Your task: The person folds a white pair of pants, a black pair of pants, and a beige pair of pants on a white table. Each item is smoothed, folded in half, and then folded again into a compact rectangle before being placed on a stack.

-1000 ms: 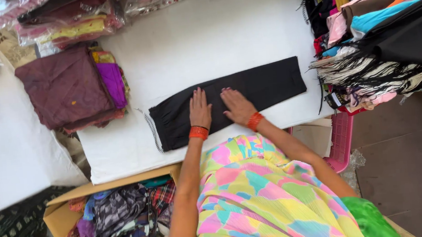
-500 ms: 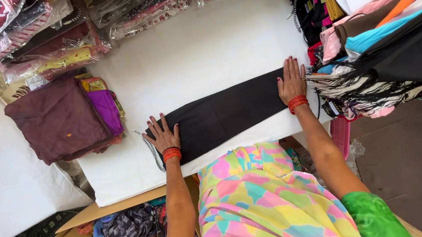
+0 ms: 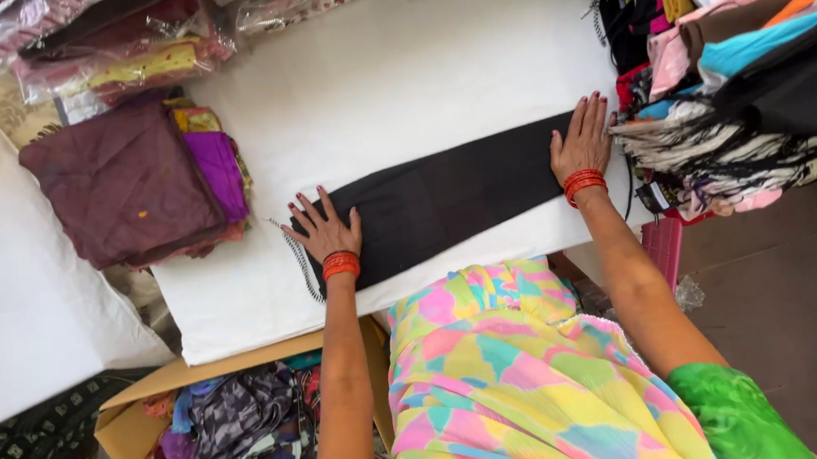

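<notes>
Hands flat on black cloth [image 3: 455,197]: left hand [image 3: 324,230], right hand [image 3: 581,140].

This is a cloth shop or tailor's stockroom, and fabric is everywhere you look: a white padded surface [image 3: 435,72] serves as the laying-out counter, folded maroon and purple cloth [image 3: 133,183] is stacked at one end, plastic-wrapped garments [image 3: 122,48] line the far edge, a heap of folded textiles [image 3: 757,85] in many colours towers on the right, and a cardboard box [image 3: 123,427] of loose scraps sits on the floor below.
</notes>
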